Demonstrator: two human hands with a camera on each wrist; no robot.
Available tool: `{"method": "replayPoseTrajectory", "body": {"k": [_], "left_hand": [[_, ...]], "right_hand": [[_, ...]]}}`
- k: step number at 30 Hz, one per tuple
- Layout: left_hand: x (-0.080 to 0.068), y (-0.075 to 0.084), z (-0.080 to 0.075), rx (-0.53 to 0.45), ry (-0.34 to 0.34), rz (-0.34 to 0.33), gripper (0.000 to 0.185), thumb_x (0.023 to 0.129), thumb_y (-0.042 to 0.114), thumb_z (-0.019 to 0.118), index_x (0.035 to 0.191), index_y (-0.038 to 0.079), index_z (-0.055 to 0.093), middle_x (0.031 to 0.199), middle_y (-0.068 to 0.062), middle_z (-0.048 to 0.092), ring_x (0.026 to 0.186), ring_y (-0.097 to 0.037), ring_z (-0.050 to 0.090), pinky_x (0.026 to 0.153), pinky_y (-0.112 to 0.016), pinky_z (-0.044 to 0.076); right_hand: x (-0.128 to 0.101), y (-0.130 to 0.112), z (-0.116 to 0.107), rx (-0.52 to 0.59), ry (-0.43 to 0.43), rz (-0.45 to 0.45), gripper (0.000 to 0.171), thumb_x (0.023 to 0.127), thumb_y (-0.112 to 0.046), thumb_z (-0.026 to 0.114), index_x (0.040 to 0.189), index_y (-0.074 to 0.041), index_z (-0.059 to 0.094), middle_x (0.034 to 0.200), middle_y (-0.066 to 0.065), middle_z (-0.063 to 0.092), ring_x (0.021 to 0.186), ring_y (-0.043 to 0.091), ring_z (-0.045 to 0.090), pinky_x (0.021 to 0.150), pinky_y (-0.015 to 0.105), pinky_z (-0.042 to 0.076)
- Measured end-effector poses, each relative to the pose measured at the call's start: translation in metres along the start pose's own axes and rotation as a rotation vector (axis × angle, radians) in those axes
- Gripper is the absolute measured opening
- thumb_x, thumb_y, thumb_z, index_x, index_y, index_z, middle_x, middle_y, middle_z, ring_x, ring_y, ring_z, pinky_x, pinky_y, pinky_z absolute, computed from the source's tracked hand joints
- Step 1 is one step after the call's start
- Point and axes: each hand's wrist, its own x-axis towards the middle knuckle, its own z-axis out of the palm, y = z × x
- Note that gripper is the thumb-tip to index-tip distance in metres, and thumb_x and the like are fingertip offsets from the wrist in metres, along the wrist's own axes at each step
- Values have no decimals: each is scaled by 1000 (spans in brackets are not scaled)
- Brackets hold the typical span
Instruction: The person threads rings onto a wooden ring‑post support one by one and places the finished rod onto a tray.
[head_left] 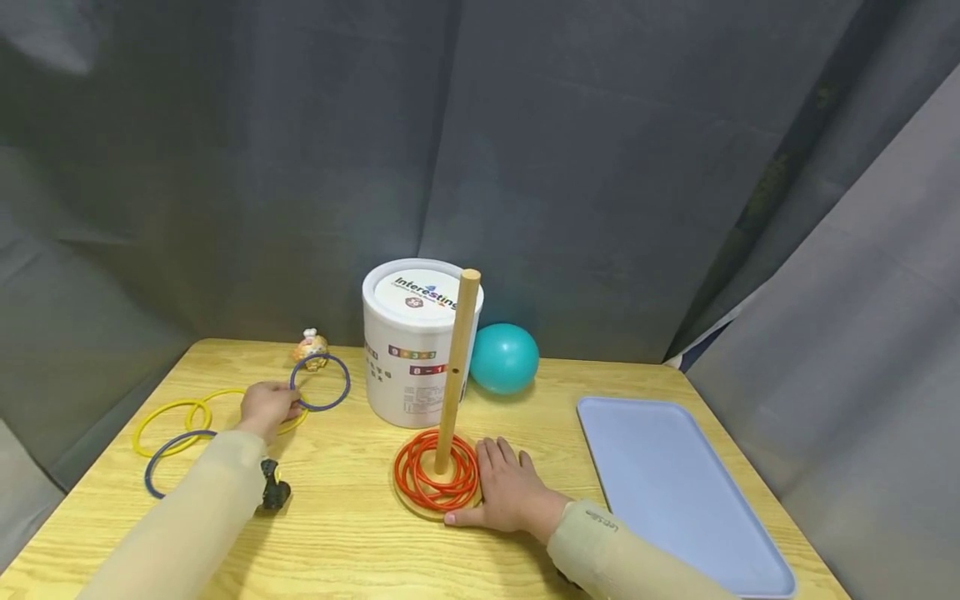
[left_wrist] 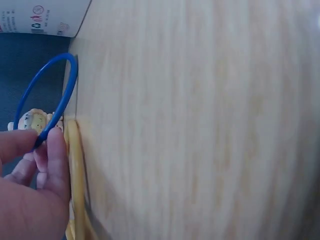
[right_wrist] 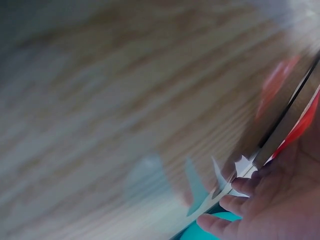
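Note:
My left hand (head_left: 267, 410) pinches a blue ring (left_wrist: 75, 75) between thumb and fingertips, holding it tilted up over the table. Beneath and beside that hand lie yellow rings (head_left: 137, 435) and a second blue ring (head_left: 148, 477), partly covered by the left sleeve. A wooden pole (head_left: 454, 367) stands upright on a round wooden base (head_left: 411, 506), with several red rings (head_left: 400, 482) stacked loosely around its foot. My right hand (head_left: 513, 492) rests against the base's right side, fingers extended and thumb along the front edge.
Behind the pole stands a white lidded bucket (head_left: 393, 383), with a teal ball (head_left: 505, 358) to its right. A small figurine (head_left: 310, 346) sits at the back left, seen partly through the held ring. A pale blue tray (head_left: 675, 483) lies on the right.

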Motion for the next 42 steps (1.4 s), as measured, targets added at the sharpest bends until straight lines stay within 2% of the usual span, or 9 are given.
{"method": "replayPoseTrajectory", "body": {"k": [5,12,15,18,20,25,33,38,42], "left_hand": [[-8,9,1,-88,-32,32,46,106,6,54,144,-18,43,103,-10,65,74,-4,66,76,-23,60],[-36,30,-12,-221,-47,140,47,107,10,56,144,-15,42,90,7,64,79,-2,68,81,-22,59],[-47,49,-22,-318,-56,197,30,106,8,58,132,-8,54,90,7,66,80,-3,69,80,-20,59],[-56,74,-26,-448,-78,284,8,104,3,61,109,4,67,89,5,68,80,-5,69,77,-19,59],[-64,94,-24,-528,-99,352,14,102,0,63,98,10,72,89,3,69,79,-7,70,76,-19,59],[-88,145,-9,-643,-171,486,18,98,-4,66,94,9,77,88,-2,71,77,-11,71,74,-22,60],[-129,209,26,-628,-368,530,15,101,-1,64,98,8,76,88,-6,71,80,-14,69,80,-24,59],[-146,228,49,-617,-505,505,22,103,-3,58,98,9,76,90,-5,70,80,-14,65,77,-23,58],[-148,226,66,-539,-626,442,28,104,-5,52,97,10,75,94,-5,69,81,-13,65,77,-23,59]], "right_hand": [[0,3,2,15,4,8,128,77,-95,48,161,0,27,165,22,28,151,42,24,117,64,28],[-5,-4,-7,-2,-6,4,127,78,-94,49,161,1,27,165,22,27,151,42,24,117,64,29],[-3,-5,-8,-11,-2,2,128,78,-94,47,161,0,26,166,23,24,152,42,22,118,63,28],[-3,-5,-7,-21,-9,0,129,78,-95,46,162,0,24,166,24,21,153,43,20,119,63,25],[-4,-5,-7,-15,-9,1,129,77,-95,48,161,1,25,166,24,22,153,43,20,119,64,25],[-7,-6,-9,-12,-3,3,127,78,-93,50,160,1,28,165,25,24,152,42,22,118,63,28],[-7,-3,-10,-23,10,9,127,78,-93,50,160,2,29,164,25,26,151,42,25,116,64,30],[-5,-1,-6,-12,4,9,129,77,-95,47,160,2,28,164,26,26,151,43,25,116,65,29],[-5,-1,-7,-12,1,15,127,78,-93,49,160,2,28,164,25,26,151,42,25,116,65,30]]}}
